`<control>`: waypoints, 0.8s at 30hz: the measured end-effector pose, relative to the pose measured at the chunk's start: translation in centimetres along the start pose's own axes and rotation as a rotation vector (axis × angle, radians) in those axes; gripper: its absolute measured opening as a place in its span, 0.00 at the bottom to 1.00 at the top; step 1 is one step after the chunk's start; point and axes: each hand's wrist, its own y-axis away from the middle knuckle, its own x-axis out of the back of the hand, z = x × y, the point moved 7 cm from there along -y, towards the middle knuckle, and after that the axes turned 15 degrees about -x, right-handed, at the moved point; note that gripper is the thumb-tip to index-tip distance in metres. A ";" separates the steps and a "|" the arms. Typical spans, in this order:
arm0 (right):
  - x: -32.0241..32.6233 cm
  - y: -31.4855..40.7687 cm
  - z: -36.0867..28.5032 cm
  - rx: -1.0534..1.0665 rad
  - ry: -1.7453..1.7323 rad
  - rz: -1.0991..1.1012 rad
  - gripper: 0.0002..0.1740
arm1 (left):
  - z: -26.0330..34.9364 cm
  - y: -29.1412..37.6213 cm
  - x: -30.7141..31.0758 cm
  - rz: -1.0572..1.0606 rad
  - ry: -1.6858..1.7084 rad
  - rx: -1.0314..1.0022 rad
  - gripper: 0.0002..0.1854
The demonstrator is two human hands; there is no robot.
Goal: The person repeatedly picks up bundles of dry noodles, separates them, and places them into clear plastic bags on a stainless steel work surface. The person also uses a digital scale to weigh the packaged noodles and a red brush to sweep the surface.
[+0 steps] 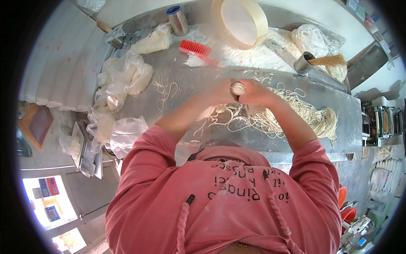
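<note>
Both my hands meet over the middle of the metal worktable, gripping a bundle of pale noodle strands point(238, 89) between them. My left hand point(222, 90) is blurred and partly hidden at the bundle's left side. My right hand point(253, 92) wraps the bundle's right side. Below my hands, more loose noodles hang or lie on the table. A large tangled pile of noodles point(304, 111) spreads to the right, partly behind my right forearm. A few stray strands point(166, 95) lie to the left.
White flour point(247, 58) covers the table's back part, with a round wooden-rimmed sieve point(261, 31) over it. A red brush point(195, 47) and a metal cylinder point(179, 22) are behind my hands. Plastic bags point(136, 76) lie left. A metal canister point(303, 65) with a straw brush point(330, 60) is back right.
</note>
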 end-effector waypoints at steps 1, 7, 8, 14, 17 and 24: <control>0.0 0.3 -0.3 0.023 -0.031 0.019 0.26 | 0.6 -0.4 1.1 -0.042 -0.143 0.012 0.22; 0.0 0.6 0.2 0.197 -0.542 -0.006 0.34 | 6.3 -1.8 6.8 -0.112 -0.287 0.072 0.21; 0.1 0.6 0.4 0.217 -0.584 -0.038 0.33 | 7.0 -2.0 7.5 -0.066 -0.197 0.120 0.22; 0.8 2.6 0.8 0.303 -0.993 -0.321 0.32 | 12.4 -3.6 9.5 0.180 0.233 -0.029 0.22; 1.7 3.7 2.3 0.255 -0.916 -0.219 0.25 | 13.9 -3.7 10.5 0.246 0.385 0.013 0.19; 1.7 4.2 3.9 0.180 -0.712 -0.166 0.35 | 18.4 -3.8 11.6 0.445 0.641 -0.053 0.10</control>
